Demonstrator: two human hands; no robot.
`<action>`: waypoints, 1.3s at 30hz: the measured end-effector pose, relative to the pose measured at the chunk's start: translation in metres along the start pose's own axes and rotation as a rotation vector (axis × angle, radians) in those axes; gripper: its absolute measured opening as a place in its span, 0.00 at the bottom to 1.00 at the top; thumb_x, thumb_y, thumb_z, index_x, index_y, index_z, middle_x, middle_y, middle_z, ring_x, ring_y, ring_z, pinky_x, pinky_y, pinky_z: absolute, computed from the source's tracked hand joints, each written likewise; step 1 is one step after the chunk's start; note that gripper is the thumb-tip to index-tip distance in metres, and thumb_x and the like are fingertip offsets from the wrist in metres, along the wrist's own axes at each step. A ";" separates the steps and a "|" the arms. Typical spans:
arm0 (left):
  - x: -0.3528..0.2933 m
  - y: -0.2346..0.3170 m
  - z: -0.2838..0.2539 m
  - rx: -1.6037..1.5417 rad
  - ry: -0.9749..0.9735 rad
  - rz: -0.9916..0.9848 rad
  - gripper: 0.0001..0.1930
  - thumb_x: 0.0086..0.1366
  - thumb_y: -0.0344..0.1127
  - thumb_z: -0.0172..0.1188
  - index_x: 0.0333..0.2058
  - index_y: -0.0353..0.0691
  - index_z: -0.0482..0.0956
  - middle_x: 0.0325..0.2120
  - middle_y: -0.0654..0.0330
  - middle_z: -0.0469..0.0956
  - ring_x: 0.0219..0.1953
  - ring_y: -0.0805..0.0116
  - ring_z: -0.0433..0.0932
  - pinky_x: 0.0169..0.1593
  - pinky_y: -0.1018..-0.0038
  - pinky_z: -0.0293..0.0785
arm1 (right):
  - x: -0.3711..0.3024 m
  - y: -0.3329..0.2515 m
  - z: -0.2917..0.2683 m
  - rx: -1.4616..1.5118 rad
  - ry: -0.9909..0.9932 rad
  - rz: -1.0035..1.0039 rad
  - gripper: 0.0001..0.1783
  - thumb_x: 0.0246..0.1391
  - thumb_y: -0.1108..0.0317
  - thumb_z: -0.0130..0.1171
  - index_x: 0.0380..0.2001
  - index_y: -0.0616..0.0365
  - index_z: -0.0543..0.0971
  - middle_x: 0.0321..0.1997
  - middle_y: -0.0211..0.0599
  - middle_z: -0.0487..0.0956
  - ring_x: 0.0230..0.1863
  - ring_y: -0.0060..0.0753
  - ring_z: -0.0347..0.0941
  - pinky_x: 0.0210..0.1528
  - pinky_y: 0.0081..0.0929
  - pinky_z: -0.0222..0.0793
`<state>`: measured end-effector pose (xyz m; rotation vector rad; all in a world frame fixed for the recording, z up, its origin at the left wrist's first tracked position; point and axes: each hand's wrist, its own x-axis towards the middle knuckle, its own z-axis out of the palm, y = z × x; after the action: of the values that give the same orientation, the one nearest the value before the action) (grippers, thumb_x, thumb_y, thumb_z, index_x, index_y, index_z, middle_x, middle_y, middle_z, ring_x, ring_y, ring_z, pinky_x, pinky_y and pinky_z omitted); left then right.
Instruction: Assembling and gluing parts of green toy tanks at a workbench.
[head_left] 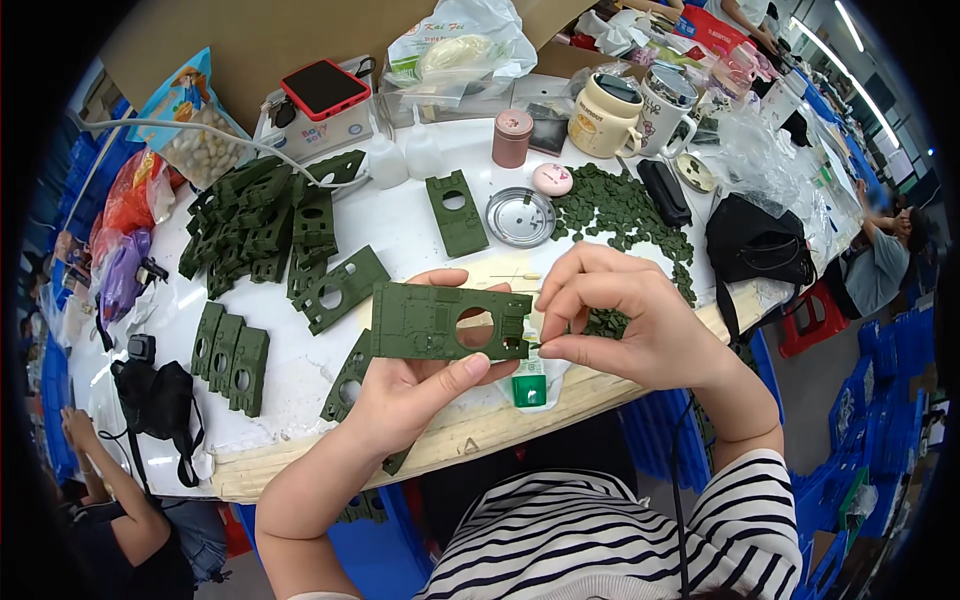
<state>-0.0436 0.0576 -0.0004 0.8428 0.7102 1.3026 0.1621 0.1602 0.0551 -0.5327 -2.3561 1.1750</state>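
My left hand (405, 395) holds a dark green plastic toy tank hull (415, 320) level above the table's front edge, thumb along its near side. A large round hole goes through the hull towards its right end. At that end the fingertips of my right hand (640, 320) are pinched together. Whatever they grip is too small to make out. Below the hull lies a small bag with a bright green patch (529, 390). Behind my right hand is a spread of small green plastic parts (625, 205), beside a round metal dish (520, 217).
More green hulls (240, 220) are heaped at the left, with a row of them (230, 360) nearer me. Two white squeeze bottles (385, 160), a pink tin (512, 138) and mugs (605, 115) stand at the back. A black bag (757, 245) lies right. Other people sit at both sides.
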 end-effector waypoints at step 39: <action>-0.002 0.001 0.001 0.001 0.036 -0.033 0.32 0.62 0.26 0.56 0.61 0.46 0.51 0.54 0.50 0.64 0.57 0.55 0.67 0.57 0.53 0.72 | 0.012 0.012 0.013 -0.057 -0.025 -0.078 0.05 0.42 0.72 0.66 0.24 0.57 0.79 0.40 0.36 0.72 0.44 0.31 0.68 0.48 0.28 0.64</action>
<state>-0.0431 0.0552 0.0008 0.8074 0.7498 1.2908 0.1472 0.1651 0.0413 -0.4429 -2.4150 1.0888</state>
